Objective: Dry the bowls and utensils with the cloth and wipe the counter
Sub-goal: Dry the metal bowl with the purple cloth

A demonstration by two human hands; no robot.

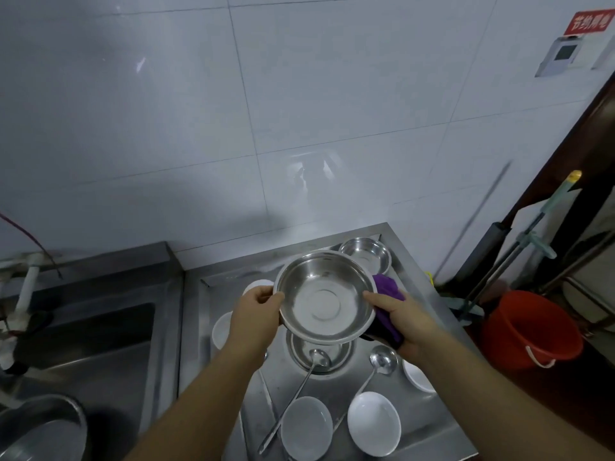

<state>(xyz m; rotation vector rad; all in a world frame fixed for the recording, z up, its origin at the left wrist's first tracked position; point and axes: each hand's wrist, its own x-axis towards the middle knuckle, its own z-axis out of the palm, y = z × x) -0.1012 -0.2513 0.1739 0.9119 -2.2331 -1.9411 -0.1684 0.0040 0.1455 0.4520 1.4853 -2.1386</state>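
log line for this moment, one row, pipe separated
step: drying bowl | left hand: grips steel bowl rim | right hand: holds purple cloth against bowl | spoons, white dishes: on counter

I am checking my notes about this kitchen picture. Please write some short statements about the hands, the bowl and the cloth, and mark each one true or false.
1. Both hands hold the steel bowl above the counter. True: the left hand grips its left rim and the right hand its right rim.
2. The purple cloth lies flat on the counter. False: the right hand holds it against the bowl.
3. Two ladles lie on the counter below the held bowl. True.
4. The orange bucket stands in the sink. False: it stands on the floor to the right of the counter.
5. The held bowl is full of water. False: its inside looks empty.
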